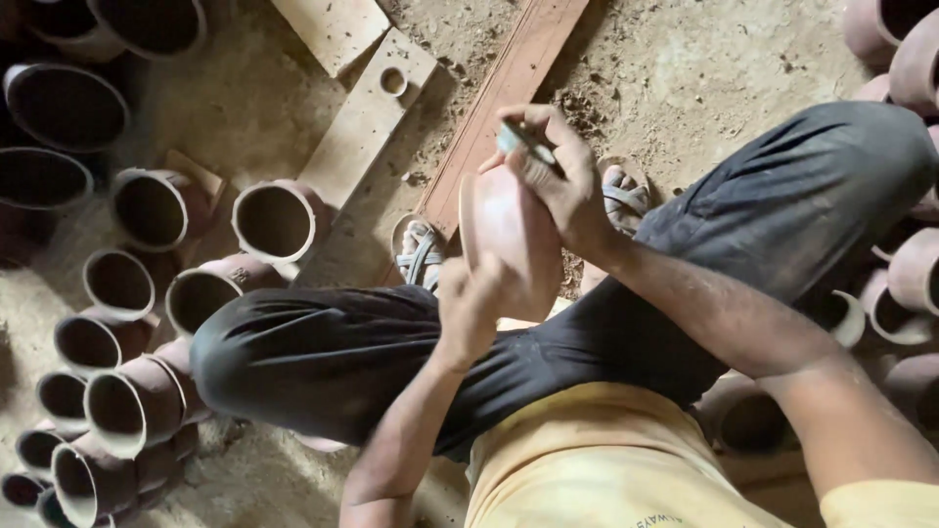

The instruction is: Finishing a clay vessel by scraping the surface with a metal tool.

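Left hand [472,311] gripping smooth round clay bowl [509,235], right hand [553,176] pinching thin scraper [523,140]

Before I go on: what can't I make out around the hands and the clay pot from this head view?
- Clay pot: its mouth and inside face away; both hands cover parts.
- Small tool in the right hand: only a short greyish bit shows, blurred; kind unclear.
- Left hand: fingers hidden behind the pot.
- Pots at right: cut off by the edge.
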